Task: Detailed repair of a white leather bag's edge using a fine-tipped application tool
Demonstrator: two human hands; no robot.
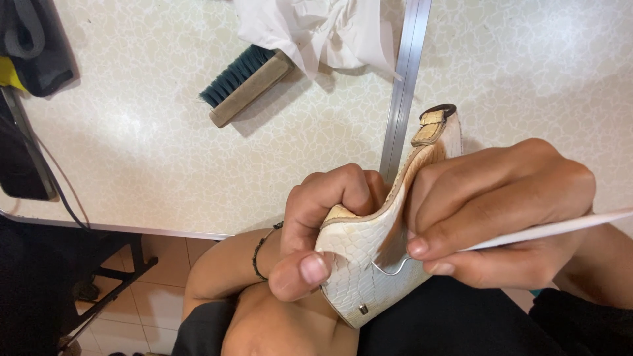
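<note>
Right now the left hand [320,224] is clamped on a cream scale-textured shoe piece [366,264] held over the lap below the table edge [132,227], right hand [494,211] pinching a thin white tool [554,229] against it, which could slip and scratch the leather or jab the left thumb

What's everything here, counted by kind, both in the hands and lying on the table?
Shoes: 1, white scaly shoe, held in the left hand
Thin white tools: 1, white stick, in the right hand
Brushes: 1, brush
Cloths: 1, white cloth
Metal rulers: 1, ruler
Total: 5
</note>
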